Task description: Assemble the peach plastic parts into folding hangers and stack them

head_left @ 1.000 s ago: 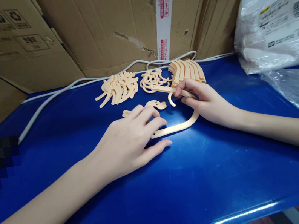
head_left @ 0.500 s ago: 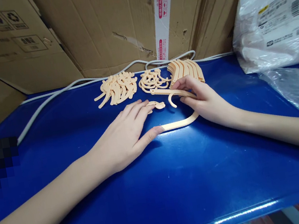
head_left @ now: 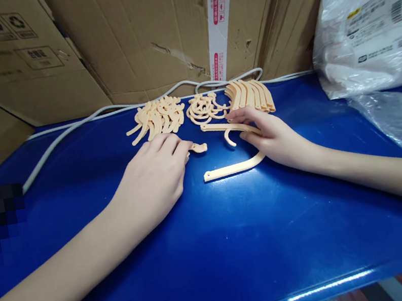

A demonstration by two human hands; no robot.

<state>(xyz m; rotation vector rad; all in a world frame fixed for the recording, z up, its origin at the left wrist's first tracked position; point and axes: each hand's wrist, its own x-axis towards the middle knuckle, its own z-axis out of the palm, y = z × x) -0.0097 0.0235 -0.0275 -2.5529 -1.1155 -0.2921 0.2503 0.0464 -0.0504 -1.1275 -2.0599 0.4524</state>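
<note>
My left hand (head_left: 156, 171) has its fingers closed on a small beige plastic piece (head_left: 199, 147), whose holed end sticks out past the fingertips. My right hand (head_left: 271, 133) pinches a long beige hanger arm (head_left: 216, 127) with a hole at its left end. Just below that arm, a curved hanger hook (head_left: 229, 138) shows by the right fingers; whether they grip it too, I cannot tell. A second, curved hanger arm (head_left: 233, 169) lies lower on the blue table (head_left: 240, 246), its right end hidden under the right hand.
Along the back lie a pile of short beige pieces (head_left: 160, 117), a heap of hooks (head_left: 205, 108) and a row of hanger arms (head_left: 251, 95). Behind them run a white cable (head_left: 102, 113) and cardboard boxes (head_left: 150, 30). A clear plastic bag (head_left: 366, 30) stands at the right.
My left hand has drawn back to the left, its spread fingers closing on the small piece and bringing it along. The lower arm's left end is now uncovered. My right hand has barely moved.
</note>
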